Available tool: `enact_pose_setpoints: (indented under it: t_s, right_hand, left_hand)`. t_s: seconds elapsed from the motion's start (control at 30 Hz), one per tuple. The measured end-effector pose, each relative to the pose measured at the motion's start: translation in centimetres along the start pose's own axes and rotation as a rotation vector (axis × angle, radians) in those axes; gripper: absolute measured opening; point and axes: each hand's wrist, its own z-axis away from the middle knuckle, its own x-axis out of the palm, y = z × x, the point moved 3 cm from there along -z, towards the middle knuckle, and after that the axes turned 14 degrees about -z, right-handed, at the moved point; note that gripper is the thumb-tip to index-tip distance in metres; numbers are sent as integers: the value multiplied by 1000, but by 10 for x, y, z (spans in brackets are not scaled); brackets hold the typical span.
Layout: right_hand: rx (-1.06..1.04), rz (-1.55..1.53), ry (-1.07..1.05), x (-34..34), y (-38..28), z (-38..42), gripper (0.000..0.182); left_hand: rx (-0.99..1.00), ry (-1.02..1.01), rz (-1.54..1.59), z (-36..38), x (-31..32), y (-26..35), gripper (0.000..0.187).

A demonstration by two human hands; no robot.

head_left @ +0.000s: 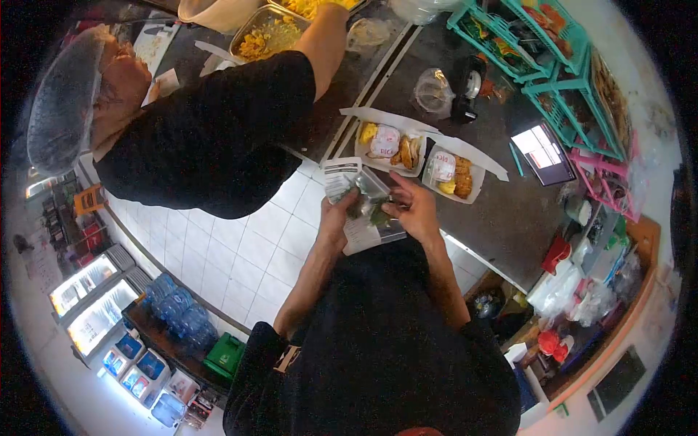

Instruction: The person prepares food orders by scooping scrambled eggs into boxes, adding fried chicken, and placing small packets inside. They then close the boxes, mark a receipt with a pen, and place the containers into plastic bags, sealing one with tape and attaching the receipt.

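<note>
Between my hands is a clear plastic pouch [363,234] with a white printed label and something dark green inside. My left hand [337,216] grips its left side, thumb on the front. On its right side, my right hand [416,209] pinches the pouch, the index finger reaching over it. Just beyond, on the dark counter, two open white food boxes stand side by side. The left box [414,166] holds yellow food, a wrapped packet with red writing and browned pieces. The right box [471,195] has similar contents and sits close to my right hand.
A co-worker in a black shirt [211,138] and hair net reaches over a metal tray [234,45] of yellow food at left. Teal baskets [542,89], a lit tablet [542,152] and a pink rack [600,182] stand to the right. White tiled floor [254,232] shows below.
</note>
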Motion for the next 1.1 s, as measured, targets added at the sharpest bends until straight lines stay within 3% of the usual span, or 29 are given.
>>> enact_pose_setpoints:
  t_s: [0.13, 0.2, 0.27, 0.3, 0.33, 0.43, 0.47, 0.53, 0.57, 0.6, 0.7, 0.73, 0.8, 0.83, 0.87, 0.9, 0.97, 1.0, 1.07, 1.1]
  right_hand:
    - [16, -31, 5, -19, -13, -27, 50]
    - [-66, 177, 143, -22, -23, -59, 44]
    - [-293, 426, 174, -5, -42, -89, 44]
    - [-188, 629, 166, 1, -53, -92, 47]
    - [-197, 627, 156, 9, -54, -91, 47]
    - [-133, 35, -295, 43, -46, -63, 50]
    - [-314, 181, -346, 56, -61, -50, 46]
    - [-396, 257, -320, 62, -66, -40, 54]
    - [-252, 289, -266, 59, -62, -41, 50]
    - [-108, 317, -208, 55, -61, -43, 46]
    - [-344, 246, -158, 46, -96, -57, 39]
    - [-204, -70, -105, 46, -111, -70, 30]
    - [-527, -128, -60, 70, -207, -91, 22]
    - [-620, -204, -49, 89, -242, -110, 19]
    - [-538, -218, -94, 113, -279, -132, 19]
    - [-748, -192, -130, 142, -309, -166, 20]
    - [-836, -144, -200, 201, -344, -261, 36]
    - [-780, 133, -123, 227, -366, -293, 46]
    - [-776, 371, 90, 265, -363, -392, 56]
    - [-780, 369, 95, 263, -369, -385, 56]
  left_hand:
    - [84, 58, -11, -9, -33, 9, 22]
    - [72, 77, 2, -10, -41, 12, 23]
    - [57, 70, -6, -8, -45, 13, 24]
    - [40, 62, 6, -8, -45, 14, 23]
    - [49, 70, 10, -5, -41, 21, 23]
    - [152, -5, -94, -3, -31, 26, 22]
    - [178, -4, -152, -1, -30, 29, 25]
    - [134, -41, -124, -6, -34, 22, 34]
    - [155, -80, -81, -8, -37, 20, 34]
    - [13, 62, -20, -10, -45, 6, 36]
    - [-28, -90, 64, 4, -42, 36, 40]
    - [1, -125, 58, 2, -45, 40, 42]
    - [43, -161, 45, 2, -48, 52, 44]
    - [47, -185, 41, 4, -47, 62, 45]
    - [50, -210, 37, 6, -45, 73, 46]
    - [79, -234, 24, 8, -43, 85, 46]
    - [111, -240, 22, 11, -42, 101, 48]
    - [129, -240, 29, 12, -43, 106, 49]
    - [127, -272, 82, 10, -45, 113, 54]
    - [132, -309, 137, 7, -46, 116, 53]
